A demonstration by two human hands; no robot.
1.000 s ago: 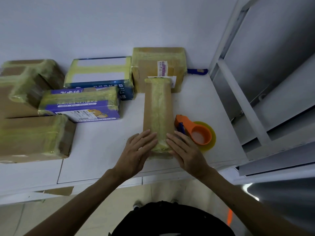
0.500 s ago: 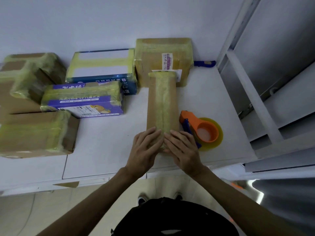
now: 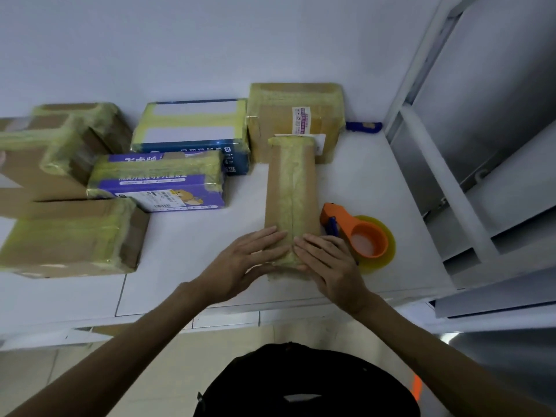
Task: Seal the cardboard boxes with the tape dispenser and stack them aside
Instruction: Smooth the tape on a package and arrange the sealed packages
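1. We judge the tape on the box [image 3: 291, 203] could wrinkle or lift at the near end if we press unevenly; a sideways shove could knock the dispenser [image 3: 358, 236], just beside its right edge, toward the table [image 3: 186, 260] rim
2. Our left hand [image 3: 246, 260] and right hand [image 3: 328, 263] lie flat on the box's near end, fingers straight, nearly meeting over the tape, gripping nothing
3. The box lies lengthwise on the table
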